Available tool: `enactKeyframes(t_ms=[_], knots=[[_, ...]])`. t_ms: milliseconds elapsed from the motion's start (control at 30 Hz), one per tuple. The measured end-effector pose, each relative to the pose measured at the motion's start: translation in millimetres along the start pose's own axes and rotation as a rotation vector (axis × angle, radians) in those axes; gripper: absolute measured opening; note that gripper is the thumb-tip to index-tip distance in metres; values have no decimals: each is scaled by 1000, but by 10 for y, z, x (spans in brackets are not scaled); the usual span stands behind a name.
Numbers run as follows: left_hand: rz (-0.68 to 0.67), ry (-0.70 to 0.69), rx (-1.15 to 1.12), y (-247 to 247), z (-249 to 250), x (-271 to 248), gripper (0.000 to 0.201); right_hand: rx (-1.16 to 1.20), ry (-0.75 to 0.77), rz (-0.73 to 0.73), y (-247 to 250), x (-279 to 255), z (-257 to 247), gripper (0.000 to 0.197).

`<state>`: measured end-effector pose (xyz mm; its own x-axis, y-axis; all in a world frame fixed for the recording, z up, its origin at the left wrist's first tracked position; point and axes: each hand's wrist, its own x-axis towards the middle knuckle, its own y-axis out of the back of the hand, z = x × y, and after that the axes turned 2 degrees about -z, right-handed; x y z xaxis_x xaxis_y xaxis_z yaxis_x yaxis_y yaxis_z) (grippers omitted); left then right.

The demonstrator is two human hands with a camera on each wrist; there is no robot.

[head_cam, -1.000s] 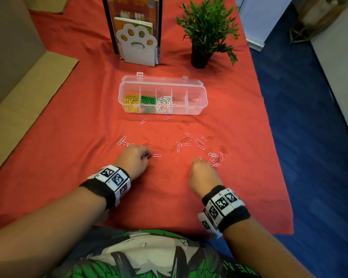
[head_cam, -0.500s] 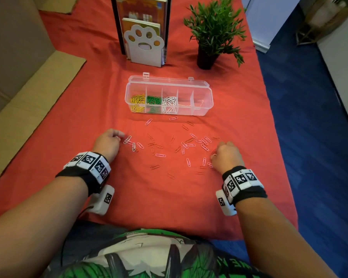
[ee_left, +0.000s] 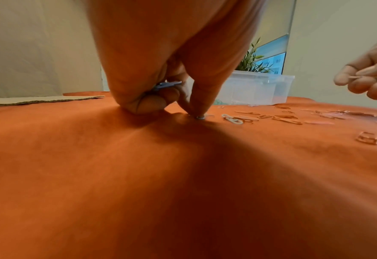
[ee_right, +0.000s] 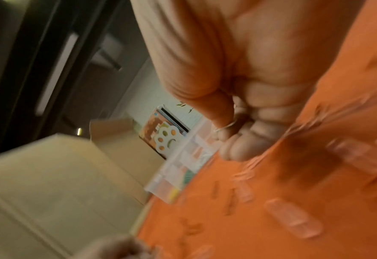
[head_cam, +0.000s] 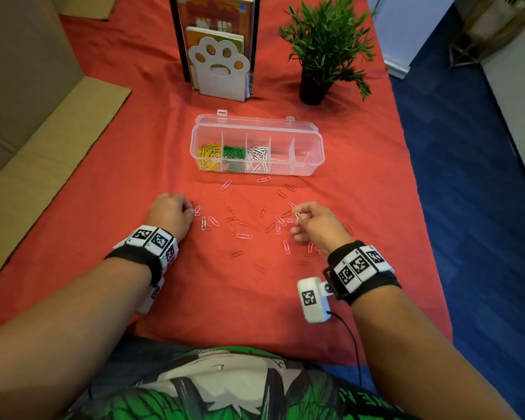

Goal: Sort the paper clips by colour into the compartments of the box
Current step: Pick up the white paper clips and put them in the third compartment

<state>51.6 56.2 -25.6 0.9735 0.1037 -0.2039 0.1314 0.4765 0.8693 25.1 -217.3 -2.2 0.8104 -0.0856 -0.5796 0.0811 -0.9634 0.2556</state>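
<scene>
Paper clips (head_cam: 243, 236): mid pick-up. L hand (head_cam: 170, 214) pinched one at 9 o'clock of the scatter; R hand (head_cam: 315, 225) pinched another at 3. Next, I judged: carry both to box (head_cam: 311, 169) at 12, empty compartment.

Potted plant (head_cam: 325, 47) beside paw-shaped bookend (head_cam: 220, 69) holding books.

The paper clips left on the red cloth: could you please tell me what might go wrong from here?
1. The red clips nearly match the cloth, so some may be overlooked.
2. The left hand already grips blue clips while pinching another at the cloth; one could slip out.
3. The right hand pinches a clip by its edge; carried to the box, it might drop or land in the wrong compartment.
</scene>
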Motion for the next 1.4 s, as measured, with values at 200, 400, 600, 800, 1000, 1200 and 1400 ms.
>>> enactKeyframes(t_ms=[200, 400, 600, 800, 1000, 1200, 1400], knots=[[18, -64, -51, 35, -44, -44, 19, 375, -62, -241, -472, -5, -261, 22], [-19, 5, -105, 72, -91, -56, 23, -532, 344, -270, -1101, 104, -375, 15], [50, 67, -108, 110, -227, -68, 28, -804, 476, -247, -1368, 192, -336, 20], [-21, -74, -20, 84, -69, -57, 22, -985, 527, -104, -1488, 197, -346, 37], [-66, -123, 91, 35, -56, -46, 19, -1056, 489, -38, -1301, 227, -359, 30], [-96, -54, 6, -23, -9, -7, 21, -754, 251, -52, -754, 306, -334, 11], [-269, 291, -677, -19, 250, -9, 19, -764, 329, 22, -575, 261, -201, 15]])
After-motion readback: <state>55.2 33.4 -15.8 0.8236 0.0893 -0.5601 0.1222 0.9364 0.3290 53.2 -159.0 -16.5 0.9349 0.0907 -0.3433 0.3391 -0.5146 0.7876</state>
